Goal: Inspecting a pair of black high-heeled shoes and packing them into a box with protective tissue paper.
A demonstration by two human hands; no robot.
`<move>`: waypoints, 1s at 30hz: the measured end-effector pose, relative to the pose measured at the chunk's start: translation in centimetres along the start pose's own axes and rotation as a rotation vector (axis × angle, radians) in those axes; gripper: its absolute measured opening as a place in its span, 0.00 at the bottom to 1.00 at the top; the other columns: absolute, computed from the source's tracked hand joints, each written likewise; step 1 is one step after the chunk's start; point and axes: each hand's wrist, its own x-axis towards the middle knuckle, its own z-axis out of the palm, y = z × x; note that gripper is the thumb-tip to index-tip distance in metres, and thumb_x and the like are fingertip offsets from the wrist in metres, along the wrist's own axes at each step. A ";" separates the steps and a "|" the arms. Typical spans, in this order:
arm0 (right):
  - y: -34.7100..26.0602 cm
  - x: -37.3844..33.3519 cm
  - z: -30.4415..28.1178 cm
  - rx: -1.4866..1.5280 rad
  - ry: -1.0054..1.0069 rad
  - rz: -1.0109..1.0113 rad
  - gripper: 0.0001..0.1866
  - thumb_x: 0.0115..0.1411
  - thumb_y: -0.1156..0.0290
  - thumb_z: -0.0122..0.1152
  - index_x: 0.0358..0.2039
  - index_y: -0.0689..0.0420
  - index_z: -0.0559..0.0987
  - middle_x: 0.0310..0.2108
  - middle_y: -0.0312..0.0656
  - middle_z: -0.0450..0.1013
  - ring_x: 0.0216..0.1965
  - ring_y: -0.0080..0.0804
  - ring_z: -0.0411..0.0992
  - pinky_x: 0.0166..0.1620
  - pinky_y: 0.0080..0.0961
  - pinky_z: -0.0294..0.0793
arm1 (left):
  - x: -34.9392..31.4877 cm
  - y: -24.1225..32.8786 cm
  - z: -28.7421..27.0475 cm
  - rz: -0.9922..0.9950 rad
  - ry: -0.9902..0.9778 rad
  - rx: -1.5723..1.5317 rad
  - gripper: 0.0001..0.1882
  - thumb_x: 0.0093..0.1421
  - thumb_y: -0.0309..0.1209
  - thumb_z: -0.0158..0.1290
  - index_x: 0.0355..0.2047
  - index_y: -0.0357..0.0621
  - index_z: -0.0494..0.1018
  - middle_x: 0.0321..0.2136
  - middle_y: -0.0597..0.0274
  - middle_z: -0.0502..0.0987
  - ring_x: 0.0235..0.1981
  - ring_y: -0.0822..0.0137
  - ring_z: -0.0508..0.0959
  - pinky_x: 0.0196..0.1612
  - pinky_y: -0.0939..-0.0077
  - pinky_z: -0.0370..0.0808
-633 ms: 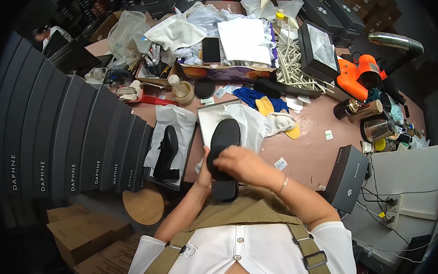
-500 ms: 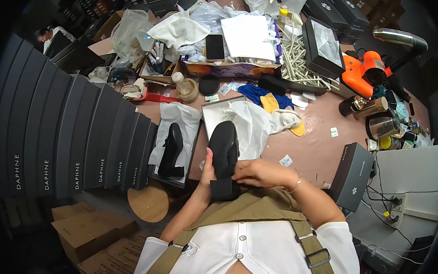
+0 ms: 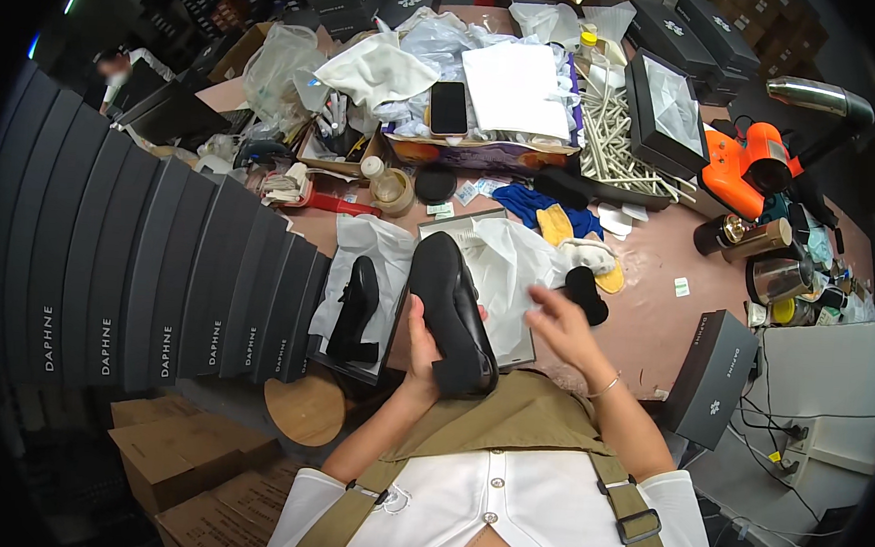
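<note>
My left hand (image 3: 419, 345) grips a black heeled shoe (image 3: 452, 310) from underneath, holding it over the near edge of the table. My right hand (image 3: 564, 323) hovers just right of the shoe, fingers spread, holding nothing. Behind the shoe lies white wrapping paper (image 3: 514, 263) on a flat box lid. The matching black shoe (image 3: 357, 308) rests on more white paper in an open box to the left. A small black pad (image 3: 587, 291) lies on the table beyond my right hand.
A tall row of dark shoe boxes (image 3: 137, 265) stands at the left. A closed dark box (image 3: 714, 376) sits at the right edge. The back of the pink table (image 3: 655, 317) is cluttered with bags, a phone (image 3: 449, 107), an orange tool (image 3: 747, 162), metal cups and blue cloth.
My right hand has let go of the shoe and moved off to the right, opening. The shoe now stays in my left hand alone, tilted more upright.
</note>
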 end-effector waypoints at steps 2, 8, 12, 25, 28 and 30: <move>-3.7 -1.0 2.8 0.512 -0.379 0.238 0.25 0.56 0.63 0.67 0.50 0.60 0.70 0.45 0.40 0.71 0.42 0.24 0.69 0.48 0.20 0.67 | 0.6 -0.5 -0.2 0.116 -0.046 -0.077 0.40 0.61 0.65 0.34 0.56 0.41 0.64 0.47 0.49 0.74 0.48 0.57 0.75 0.49 0.62 0.75; -7.8 0.7 -0.2 0.466 -0.463 0.024 0.22 0.50 0.64 0.72 0.38 0.56 0.69 0.32 0.31 0.66 0.35 0.17 0.64 0.39 0.16 0.66 | 0.9 1.8 0.2 0.320 -0.103 0.063 0.40 0.61 0.65 0.37 0.61 0.46 0.59 0.55 0.56 0.68 0.56 0.58 0.68 0.59 0.61 0.64; -8.5 1.5 -4.5 0.083 -0.546 -0.104 0.24 0.47 0.59 0.73 0.37 0.58 0.70 0.29 0.35 0.69 0.33 0.21 0.66 0.35 0.19 0.67 | 0.4 3.2 -0.4 0.426 -0.047 0.294 0.36 0.62 0.60 0.43 0.64 0.58 0.54 0.56 0.60 0.65 0.57 0.61 0.65 0.59 0.58 0.62; -9.2 6.1 -6.2 0.058 -0.902 -0.210 0.23 0.46 0.60 0.75 0.37 0.62 0.78 0.34 0.34 0.76 0.36 0.21 0.72 0.41 0.19 0.71 | 1.3 3.8 -0.4 -0.486 -0.677 0.830 0.50 0.49 0.61 0.58 0.60 0.35 0.59 0.51 0.50 0.71 0.48 0.62 0.75 0.54 0.70 0.70; -7.8 6.7 -4.5 0.453 -0.447 -0.048 0.20 0.57 0.58 0.64 0.42 0.60 0.76 0.40 0.37 0.74 0.38 0.24 0.73 0.41 0.21 0.74 | 0.6 2.8 -0.4 -0.540 -0.609 0.651 0.45 0.47 0.46 0.65 0.60 0.35 0.59 0.52 0.48 0.70 0.49 0.59 0.75 0.54 0.67 0.72; -6.2 6.0 -4.5 0.654 -0.068 0.151 0.20 0.65 0.54 0.52 0.46 0.58 0.73 0.43 0.37 0.72 0.39 0.25 0.74 0.38 0.22 0.76 | -0.4 3.2 -0.7 -0.317 -0.493 0.579 0.43 0.48 0.44 0.64 0.59 0.34 0.59 0.52 0.47 0.70 0.50 0.56 0.75 0.54 0.65 0.72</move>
